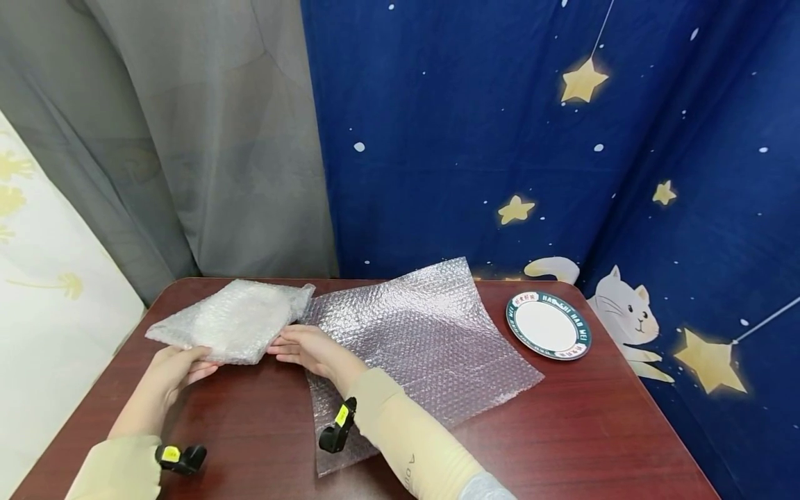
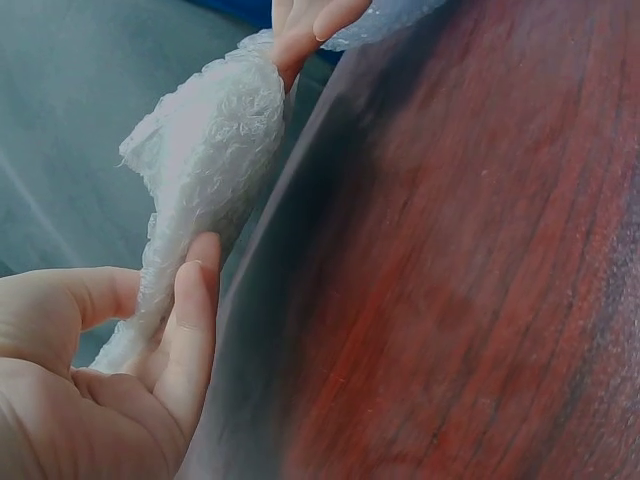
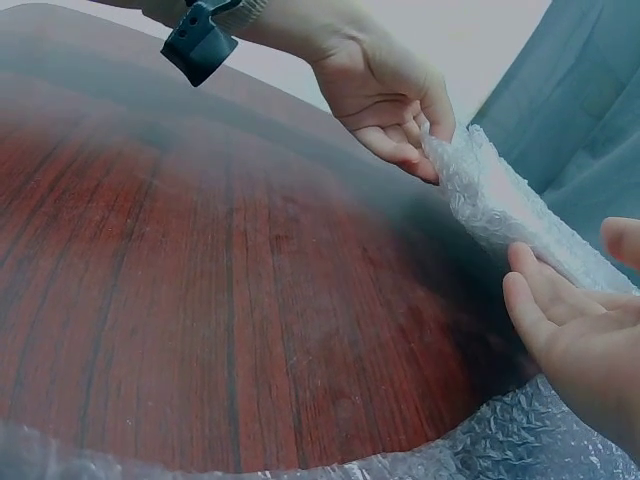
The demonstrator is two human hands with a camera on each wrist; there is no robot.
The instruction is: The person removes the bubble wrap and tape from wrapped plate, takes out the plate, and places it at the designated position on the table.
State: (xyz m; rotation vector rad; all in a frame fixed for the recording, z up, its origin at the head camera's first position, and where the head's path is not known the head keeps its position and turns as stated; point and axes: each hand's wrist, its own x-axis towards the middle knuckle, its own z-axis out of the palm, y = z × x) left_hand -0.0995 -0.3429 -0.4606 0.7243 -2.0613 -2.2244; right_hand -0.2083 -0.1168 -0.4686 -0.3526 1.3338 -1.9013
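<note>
A bubble-wrapped package (image 1: 240, 319), with a pale round shape showing through, is tilted at the left of the table. My left hand (image 1: 171, 371) pinches its near edge, thumb on top and fingers beneath, as the left wrist view also shows the left hand (image 2: 130, 370). At the package's right corner, my right hand (image 1: 312, 351) touches it with nearly straight fingers. In the right wrist view those fingers (image 3: 545, 300) lie along the wrap's underside, and the thumb stands apart. What is inside is hidden by the layers.
A flat sheet of bubble wrap (image 1: 419, 340) spreads over the middle of the table (image 1: 562, 430), under the right forearm. To its right lies a plate (image 1: 548, 325) with a green patterned rim. Grey and blue curtains (image 1: 437, 139) hang behind the table's far edge.
</note>
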